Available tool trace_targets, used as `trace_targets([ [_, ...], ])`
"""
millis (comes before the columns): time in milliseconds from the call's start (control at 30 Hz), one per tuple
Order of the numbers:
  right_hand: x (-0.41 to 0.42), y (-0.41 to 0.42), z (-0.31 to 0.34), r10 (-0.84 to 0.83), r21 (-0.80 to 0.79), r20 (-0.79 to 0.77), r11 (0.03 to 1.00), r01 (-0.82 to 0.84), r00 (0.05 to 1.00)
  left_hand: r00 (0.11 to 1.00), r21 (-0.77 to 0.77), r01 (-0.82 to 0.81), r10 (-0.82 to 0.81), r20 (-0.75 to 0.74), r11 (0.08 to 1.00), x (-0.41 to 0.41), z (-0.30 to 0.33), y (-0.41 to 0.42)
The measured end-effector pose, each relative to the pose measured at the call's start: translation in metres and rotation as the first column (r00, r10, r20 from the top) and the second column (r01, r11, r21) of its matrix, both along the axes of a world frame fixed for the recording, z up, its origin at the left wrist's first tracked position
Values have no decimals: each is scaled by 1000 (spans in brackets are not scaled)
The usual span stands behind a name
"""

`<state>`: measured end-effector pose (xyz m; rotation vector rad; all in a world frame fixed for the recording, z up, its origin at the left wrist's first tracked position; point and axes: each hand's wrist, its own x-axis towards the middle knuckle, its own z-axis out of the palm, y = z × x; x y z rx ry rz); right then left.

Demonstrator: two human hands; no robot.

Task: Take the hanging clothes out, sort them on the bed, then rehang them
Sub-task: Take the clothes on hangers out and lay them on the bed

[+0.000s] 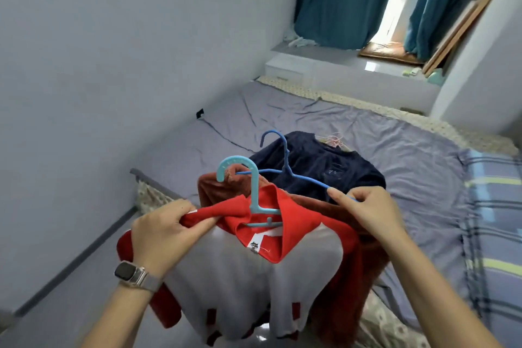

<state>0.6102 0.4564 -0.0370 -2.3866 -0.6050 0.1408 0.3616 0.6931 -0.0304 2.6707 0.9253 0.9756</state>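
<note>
We've got the left hand pinching the red-and-white shirt at its shoulder and the right hand gripping the dark blue hanger, whose arm could snag the light blue hanger between our fingers over the bed.

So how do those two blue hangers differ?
The light blue hanger is thick, flat plastic and sits inside the red-and-white shirt; the darker blue hanger is thin, rod-like and bare, pinched at one end by the right hand. Both have hooks curving leftward.
</note>
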Motion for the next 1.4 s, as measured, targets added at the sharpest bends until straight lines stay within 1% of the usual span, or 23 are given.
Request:
trace_targets([
  [100,27,15,4,-82,-5,30,997,82,996,997,-7,78,-78,-8,997,47,4,32],
  [167,50,26,12,-166,1,33,986,166,986,991,-7,135,-135,-19,991,79,6,51],
  [233,75,35,26,-232,7,56,973,232,971,987,-17,157,-157,-41,988,109,11,68],
  [433,194,55,89,-275,132,209,959,251,938,973,-2,231,-231,5,973,203,40,97],
  [500,235,66,94,-290,125,237,956,266,927,967,-8,253,-253,6,967,237,45,99],
  [567,271,78,78,-285,68,272,958,277,919,966,-35,260,-260,-2,965,273,43,101],
  [633,302,86,45,-273,36,267,961,273,924,968,-73,247,-249,-21,966,308,32,105],
  [700,336,92,15,-280,21,242,959,284,929,974,-99,218,-223,-47,971,341,21,111],
  [833,420,111,-20,-315,11,147,949,316,938,975,-100,183,-193,-105,978,400,4,126],
  [900,466,123,-40,-297,-40,116,952,303,948,975,-89,165,-176,-132,982,424,-4,133],
  [967,507,132,-71,-257,-147,122,950,274,959,976,-103,148,-162,-147,984,444,-15,137],
  [1000,525,136,-90,-272,-188,82,941,283,959,975,-119,144,-161,-153,982,453,-21,139],
  [1067,544,145,-123,-308,-245,-88,928,279,947,973,-143,123,-148,-177,982,465,-35,142],
  [1100,545,153,-132,-258,-209,-159,952,223,953,971,-148,104,-132,-199,984,470,-43,143],
  [1133,539,161,-136,-152,-105,-224,986,132,963,967,-150,84,-116,-226,985,474,-51,145],
  [1167,526,166,-134,-12,68,-295,997,33,956,964,-152,62,-99,-246,986,477,-57,147],
  [1200,505,168,-126,133,241,-389,970,-39,912,962,-160,39,-80,-261,986,480,-63,149],
  [1233,482,165,-117,270,340,-451,933,-116,851,960,-172,15,-62,-273,985,482,-68,151],
  [1267,458,157,-108,386,367,-467,903,-223,796,958,-183,-2,-50,-283,983,484,-71,153],
  [1300,436,147,-102,460,320,-437,883,-344,773,955,-187,-7,-49,-293,982,487,-74,153],
  [1333,420,134,-105,508,269,-374,860,-434,775,950,-192,-1,-59,-307,981,489,-76,153],
  [1367,406,121,-110,519,228,-300,854,-468,801,943,-196,12,-76,-323,981,493,-78,151],
  [1400,397,110,-118,477,205,-247,877,-435,843,934,-199,30,-98,-345,980,496,-80,147],
])
